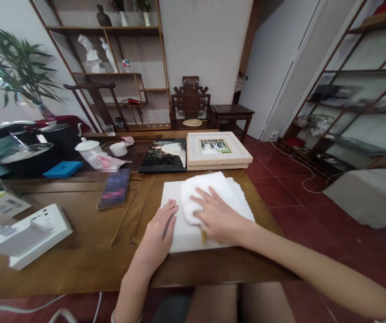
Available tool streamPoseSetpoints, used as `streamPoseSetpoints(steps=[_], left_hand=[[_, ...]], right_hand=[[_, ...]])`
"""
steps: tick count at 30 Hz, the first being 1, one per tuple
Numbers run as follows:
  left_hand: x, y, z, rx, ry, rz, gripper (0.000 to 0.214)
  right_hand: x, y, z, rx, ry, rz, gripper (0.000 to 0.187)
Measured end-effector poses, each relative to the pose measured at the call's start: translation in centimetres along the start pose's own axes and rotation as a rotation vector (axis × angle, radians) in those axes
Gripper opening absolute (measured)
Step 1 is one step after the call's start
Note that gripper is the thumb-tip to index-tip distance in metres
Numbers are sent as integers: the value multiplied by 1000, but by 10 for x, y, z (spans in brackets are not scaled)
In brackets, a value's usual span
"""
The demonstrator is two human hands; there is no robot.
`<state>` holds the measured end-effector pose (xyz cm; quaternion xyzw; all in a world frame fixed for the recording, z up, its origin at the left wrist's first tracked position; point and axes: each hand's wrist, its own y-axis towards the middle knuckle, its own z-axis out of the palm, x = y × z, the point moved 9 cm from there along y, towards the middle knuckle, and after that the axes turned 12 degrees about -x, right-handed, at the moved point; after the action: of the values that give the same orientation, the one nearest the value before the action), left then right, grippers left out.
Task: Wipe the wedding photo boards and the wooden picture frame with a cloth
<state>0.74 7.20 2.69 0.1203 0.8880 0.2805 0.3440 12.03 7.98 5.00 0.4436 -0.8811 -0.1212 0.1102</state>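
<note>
A white fluffy cloth (193, 184) lies bunched on a flat white board (186, 240) at the table's front edge. My right hand (213, 215) presses down on the cloth from above, its fingers spread across it and holding it against the board. Part of the cloth spreads out to the right under my wrist. A small yellowish patch shows below the right hand, too blurred to name. My left hand (161, 229) rests along the board's left edge, fingers stretched out and thumb apart, gripping nothing.
Behind the board are a framed photo (209, 159) and a dark picture panel (149, 163). A pixelated dark packet (115, 188) lies left of centre. Further left stand a white device (41, 235), a blue box (63, 169), a lidded white bowl (87, 146) and black pots (28, 157).
</note>
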Motion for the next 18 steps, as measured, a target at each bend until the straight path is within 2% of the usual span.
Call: streamPoseSetpoints(steps=[4,7,11,18], left_hand=[[1,0,0,-6,11,16,33],[1,0,1,4,12,15,33],[2,0,1,9,0,-3,33],[-1,1,1,22,-11,-32,33]], right_hand=[[44,-39,-9,66,52,-95,18],[50,-53,-17,84,104,-92,17],[26,-40,-19,55,103,-27,21],[-34,22,-6,-29,-37,120,29]])
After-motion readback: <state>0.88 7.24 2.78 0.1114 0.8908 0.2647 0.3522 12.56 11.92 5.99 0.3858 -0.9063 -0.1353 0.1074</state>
